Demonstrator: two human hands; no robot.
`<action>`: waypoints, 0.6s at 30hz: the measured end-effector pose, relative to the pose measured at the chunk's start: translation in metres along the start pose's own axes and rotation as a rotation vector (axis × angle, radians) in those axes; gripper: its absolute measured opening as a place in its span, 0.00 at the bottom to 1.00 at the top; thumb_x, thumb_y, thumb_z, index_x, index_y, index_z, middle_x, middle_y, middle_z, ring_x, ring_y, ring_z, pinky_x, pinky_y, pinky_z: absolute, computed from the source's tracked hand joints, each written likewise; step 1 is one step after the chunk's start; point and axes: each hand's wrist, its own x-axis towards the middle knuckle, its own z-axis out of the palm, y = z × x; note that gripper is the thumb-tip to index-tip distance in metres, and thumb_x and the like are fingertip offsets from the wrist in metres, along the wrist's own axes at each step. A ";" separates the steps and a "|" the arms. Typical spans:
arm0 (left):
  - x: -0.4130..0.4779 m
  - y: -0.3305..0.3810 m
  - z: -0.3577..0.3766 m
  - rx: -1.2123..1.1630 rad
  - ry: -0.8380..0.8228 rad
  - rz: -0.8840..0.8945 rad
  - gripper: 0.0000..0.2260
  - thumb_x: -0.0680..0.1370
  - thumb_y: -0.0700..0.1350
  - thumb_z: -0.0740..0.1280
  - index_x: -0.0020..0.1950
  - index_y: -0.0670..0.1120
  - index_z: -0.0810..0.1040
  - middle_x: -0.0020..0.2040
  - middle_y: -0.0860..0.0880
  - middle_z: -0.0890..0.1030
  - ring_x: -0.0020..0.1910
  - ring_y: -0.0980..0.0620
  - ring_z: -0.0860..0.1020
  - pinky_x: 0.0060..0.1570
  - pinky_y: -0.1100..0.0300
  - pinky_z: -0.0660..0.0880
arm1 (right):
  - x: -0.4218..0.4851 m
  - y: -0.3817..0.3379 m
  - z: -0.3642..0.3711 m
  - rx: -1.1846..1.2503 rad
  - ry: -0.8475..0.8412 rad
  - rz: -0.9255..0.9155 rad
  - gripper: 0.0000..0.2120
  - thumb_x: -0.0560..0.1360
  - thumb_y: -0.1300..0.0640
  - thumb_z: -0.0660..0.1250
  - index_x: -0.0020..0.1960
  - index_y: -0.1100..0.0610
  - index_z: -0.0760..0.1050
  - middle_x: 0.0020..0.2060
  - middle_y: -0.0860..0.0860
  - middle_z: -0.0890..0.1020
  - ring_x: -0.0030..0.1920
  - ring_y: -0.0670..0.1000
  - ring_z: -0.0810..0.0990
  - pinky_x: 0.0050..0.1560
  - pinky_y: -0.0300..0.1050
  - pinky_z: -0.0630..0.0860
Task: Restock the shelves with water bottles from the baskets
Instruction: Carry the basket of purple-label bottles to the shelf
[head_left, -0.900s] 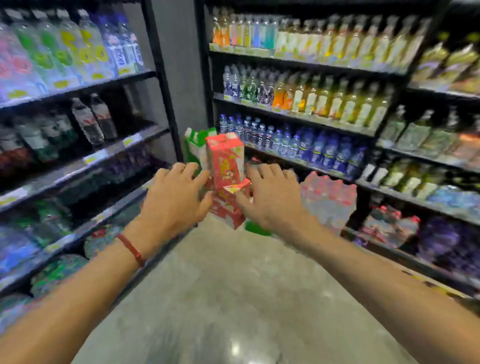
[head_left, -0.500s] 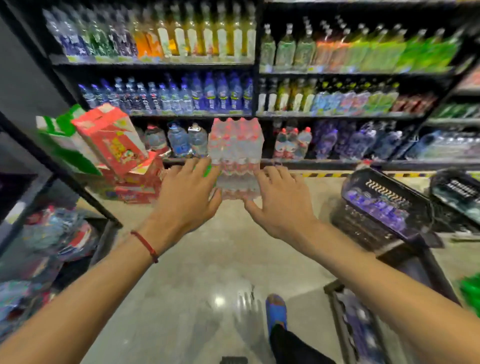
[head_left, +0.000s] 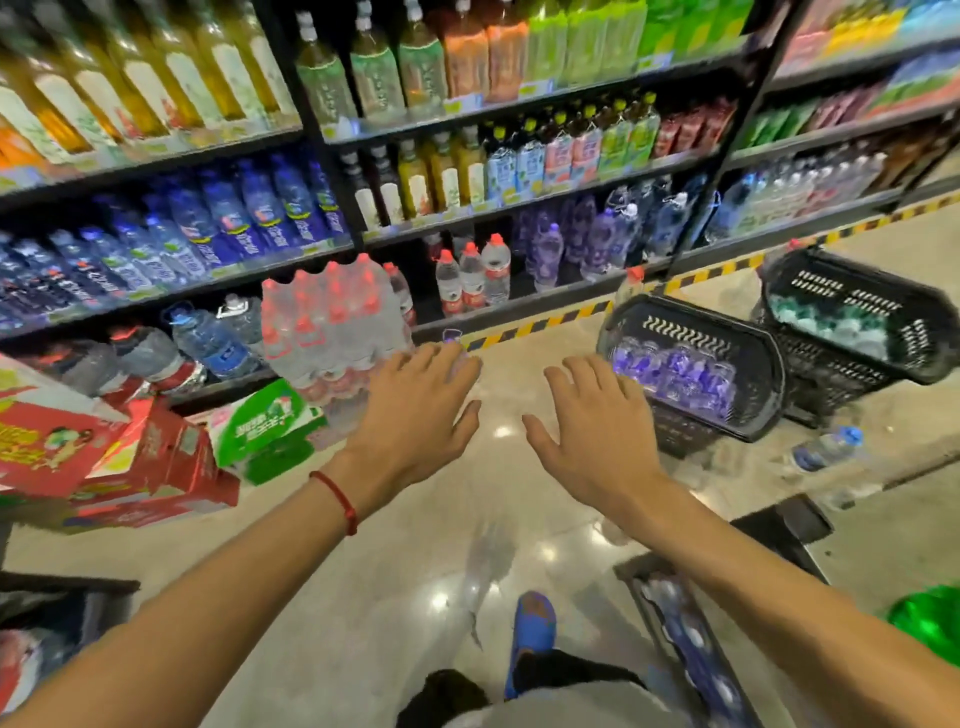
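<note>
Closer now than half a second ago, the near basket (head_left: 701, 319) holds the water bottles (head_left: 675, 374) just beside the right grip (head_left: 597, 436), which, like the left grip (head_left: 415, 421), hangs released and empty over the floor (head_left: 363, 571), so a pick looks next.

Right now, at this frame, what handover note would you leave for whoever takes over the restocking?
Hands: left hand and right hand are both open, fingers spread, holding nothing, out over the floor in front of the shelves.
Things: near basket sits on the floor to the right with purple-labelled bottles inside. The far basket behind it holds more bottles, blurred. One loose bottle lies beside them.
Done: the bottom shelf already carries some bottles.
Left: both baskets have stock in them. A bottle from the near basket seems the likely next pick.
</note>
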 end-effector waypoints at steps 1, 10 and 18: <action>0.024 -0.001 0.001 -0.003 0.002 0.021 0.27 0.79 0.59 0.48 0.71 0.48 0.71 0.68 0.45 0.75 0.62 0.43 0.75 0.57 0.46 0.73 | 0.015 0.014 0.001 -0.017 -0.005 0.024 0.27 0.79 0.37 0.55 0.66 0.56 0.75 0.65 0.55 0.77 0.66 0.58 0.74 0.60 0.57 0.72; 0.239 -0.011 0.022 -0.002 0.066 0.319 0.22 0.82 0.58 0.55 0.71 0.48 0.71 0.68 0.45 0.75 0.63 0.42 0.74 0.53 0.47 0.70 | 0.131 0.116 0.028 -0.053 -0.038 0.301 0.27 0.80 0.39 0.57 0.68 0.58 0.75 0.67 0.58 0.77 0.69 0.61 0.74 0.61 0.60 0.73; 0.446 -0.017 0.008 0.024 0.122 0.686 0.24 0.81 0.58 0.54 0.71 0.46 0.72 0.68 0.44 0.75 0.61 0.41 0.74 0.51 0.47 0.71 | 0.229 0.184 0.035 -0.070 -0.025 0.718 0.26 0.79 0.39 0.56 0.65 0.56 0.76 0.65 0.57 0.77 0.65 0.61 0.74 0.59 0.58 0.73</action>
